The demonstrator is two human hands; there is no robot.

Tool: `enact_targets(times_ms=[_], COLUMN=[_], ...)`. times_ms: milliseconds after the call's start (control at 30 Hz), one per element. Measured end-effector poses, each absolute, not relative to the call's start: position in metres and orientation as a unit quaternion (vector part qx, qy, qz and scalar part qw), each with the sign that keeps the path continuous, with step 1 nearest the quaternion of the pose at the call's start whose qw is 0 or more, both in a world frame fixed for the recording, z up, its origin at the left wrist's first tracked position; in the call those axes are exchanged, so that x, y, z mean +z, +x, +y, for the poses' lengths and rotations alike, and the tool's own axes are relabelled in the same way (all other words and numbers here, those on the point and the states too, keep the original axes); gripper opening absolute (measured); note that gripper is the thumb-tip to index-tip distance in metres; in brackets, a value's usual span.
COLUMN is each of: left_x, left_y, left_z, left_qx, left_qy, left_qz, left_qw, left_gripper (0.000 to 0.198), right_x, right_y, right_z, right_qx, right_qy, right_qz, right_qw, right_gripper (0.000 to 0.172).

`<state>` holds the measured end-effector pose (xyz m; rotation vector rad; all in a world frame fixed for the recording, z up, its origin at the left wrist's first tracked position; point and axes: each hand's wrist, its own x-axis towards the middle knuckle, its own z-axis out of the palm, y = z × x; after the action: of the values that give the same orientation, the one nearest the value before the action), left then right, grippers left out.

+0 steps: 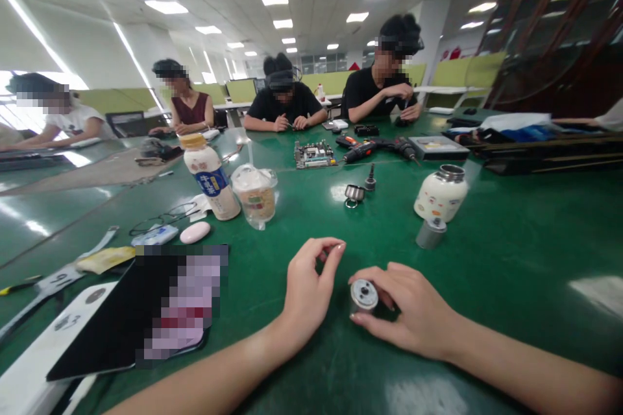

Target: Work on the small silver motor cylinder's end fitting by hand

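My right hand grips a small metal cylinder between thumb and fingers, its round end with a dark centre hole facing up. To the left of it, my left hand is raised over the green table, thumb and fingertips pinched together; whether anything tiny is between them cannot be made out. Beyond my hands lie a metal ring-shaped part and a dark geared part standing upright. Another metal cylinder stands in front of a cream jar on the right.
On the left are a black tablet, a drink bottle, a plastic cup and a pink oval case. Farther back lie a circuit board, power drills and a grey box. Several people sit across the green table.
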<state>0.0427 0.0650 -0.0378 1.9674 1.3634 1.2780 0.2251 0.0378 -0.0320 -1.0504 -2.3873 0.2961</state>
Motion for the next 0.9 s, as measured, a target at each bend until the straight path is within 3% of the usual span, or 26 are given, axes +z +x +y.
enact_targets(times_ms=[267, 500, 900], left_x=[-0.033, -0.034, -0.033], left_y=[0.044, 0.045, 0.047], left_z=[0.054, 0.056, 0.052], left_qx=[0.511, 0.510, 0.487], left_qy=[0.760, 0.773, 0.772], left_qz=[0.342, 0.326, 0.356], left_qw=[0.209, 0.192, 0.203], left_gripper=[0.004, 0.005, 0.014], right_x=[-0.039, -0.038, -0.042], right_y=[0.227, 0.228, 0.232], right_z=[0.045, 0.044, 0.049], right_qx=[0.120, 0.105, 0.079], right_qy=[-0.439, -0.413, -0.421], right_qz=[-0.860, -0.871, -0.875], right_qw=[0.232, 0.243, 0.226], right_gripper=[0.030, 0.028, 0.039])
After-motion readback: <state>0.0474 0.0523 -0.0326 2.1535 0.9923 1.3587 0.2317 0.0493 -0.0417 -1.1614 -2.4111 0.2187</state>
